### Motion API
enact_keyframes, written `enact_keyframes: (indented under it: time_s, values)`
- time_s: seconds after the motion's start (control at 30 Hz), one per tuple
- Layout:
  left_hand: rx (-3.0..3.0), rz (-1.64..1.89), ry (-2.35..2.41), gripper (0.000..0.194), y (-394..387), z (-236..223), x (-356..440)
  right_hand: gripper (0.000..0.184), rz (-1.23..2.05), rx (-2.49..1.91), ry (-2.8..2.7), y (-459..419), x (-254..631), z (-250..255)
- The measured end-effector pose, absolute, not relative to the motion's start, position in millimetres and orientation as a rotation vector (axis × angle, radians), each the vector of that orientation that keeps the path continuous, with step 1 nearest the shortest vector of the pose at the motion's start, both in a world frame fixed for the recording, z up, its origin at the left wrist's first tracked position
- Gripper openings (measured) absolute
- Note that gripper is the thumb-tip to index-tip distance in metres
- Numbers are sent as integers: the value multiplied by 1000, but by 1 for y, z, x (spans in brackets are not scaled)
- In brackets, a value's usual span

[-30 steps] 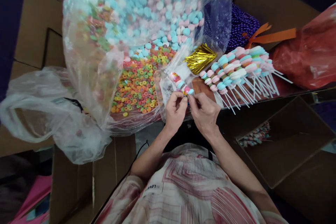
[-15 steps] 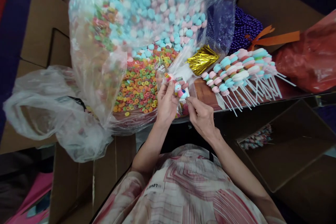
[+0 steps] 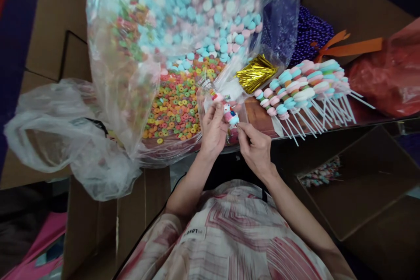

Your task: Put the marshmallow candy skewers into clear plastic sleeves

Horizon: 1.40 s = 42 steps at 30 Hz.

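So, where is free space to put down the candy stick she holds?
Bare wood shows between the gold twist ties and the finished skewers. The cardboard box at right is mostly bare. The candy bag crowds the left.

Candy-packing workshop: bulk sweets (image 3: 183, 30), cartons (image 3: 357, 179)

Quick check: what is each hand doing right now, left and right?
Left hand: closed on the candy skewer inside its clear wrapper.
Right hand: fingertips pinched at the skewer's lower end.

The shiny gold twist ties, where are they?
The gold twist ties lie right of centre in the head view, between the big bag of candies and the pile of candy sticks.
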<state>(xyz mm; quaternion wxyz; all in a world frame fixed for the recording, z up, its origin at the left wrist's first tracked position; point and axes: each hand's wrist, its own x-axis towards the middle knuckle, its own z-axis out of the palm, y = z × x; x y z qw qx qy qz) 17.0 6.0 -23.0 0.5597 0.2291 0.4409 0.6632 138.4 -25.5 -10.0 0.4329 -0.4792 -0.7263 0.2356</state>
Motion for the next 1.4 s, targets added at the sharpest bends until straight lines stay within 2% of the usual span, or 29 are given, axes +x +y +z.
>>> enact_keyframes:
  time_s: [0.2, 0.43, 0.63, 0.87, 1.07, 1.23, 1.4]
  values:
    - [544, 1496, 1091, 38, -1, -19, 20, 26, 391, -1217, -1898, -21, 131, -16]
    - [459, 1452, 994, 41, 0, -18, 16, 22, 426, -1216, -1877, -25, 131, -12]
    - [572, 1408, 1036, 39, -6, -13, 24, 27, 417, -1267, -1805, -20, 120, -15]
    - [463, 1428, 983, 43, -3, -6, 21, 20, 726, -1292, -1706, -24, 127, 3]
    - [381, 1465, 930, 34, 2, -1, 14, 21, 1067, -1320, -1661, -36, 143, 5]
    - [411, 1413, 978, 29, -3, -5, 19, 22, 1041, -1279, -1586, -33, 133, 0]
    - [481, 1413, 1006, 35, -6, -11, 20, 23, 1042, -1249, -1525, -30, 128, 6]
